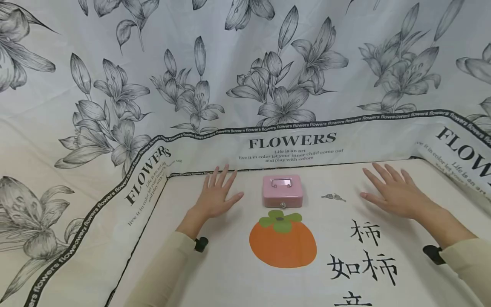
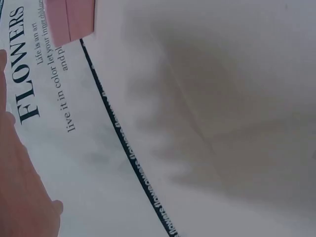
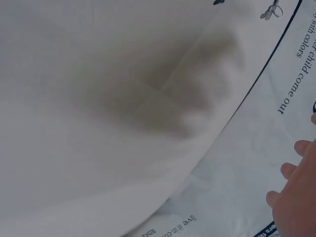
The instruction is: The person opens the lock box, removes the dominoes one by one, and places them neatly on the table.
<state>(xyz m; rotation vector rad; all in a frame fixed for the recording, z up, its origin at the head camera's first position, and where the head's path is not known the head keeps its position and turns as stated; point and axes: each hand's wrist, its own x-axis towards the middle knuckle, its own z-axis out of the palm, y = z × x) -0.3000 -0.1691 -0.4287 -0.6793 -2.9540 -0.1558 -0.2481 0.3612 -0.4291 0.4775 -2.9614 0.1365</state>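
A small pink cash box (image 1: 282, 192) with a metal handle on its lid and a lock on its front stands on the white tabletop, its lid down. To its right lies a small bunch of keys (image 1: 333, 197), also visible as keys (image 3: 271, 10) at the top of the right wrist view. My left hand (image 1: 217, 196) hovers left of the box with fingers spread, holding nothing. On the far side of the keys, my right hand (image 1: 395, 192) is likewise spread and bare above the cloth. Part of the box (image 2: 71, 19) shows in the left wrist view.
The tablecloth bears a printed orange persimmon (image 1: 283, 245) and black Chinese characters (image 1: 364, 266). A white flower-printed curtain (image 1: 291, 147) with "FLOWERS" lettering rises behind and along both sides. Each wrist wears a black camera band.
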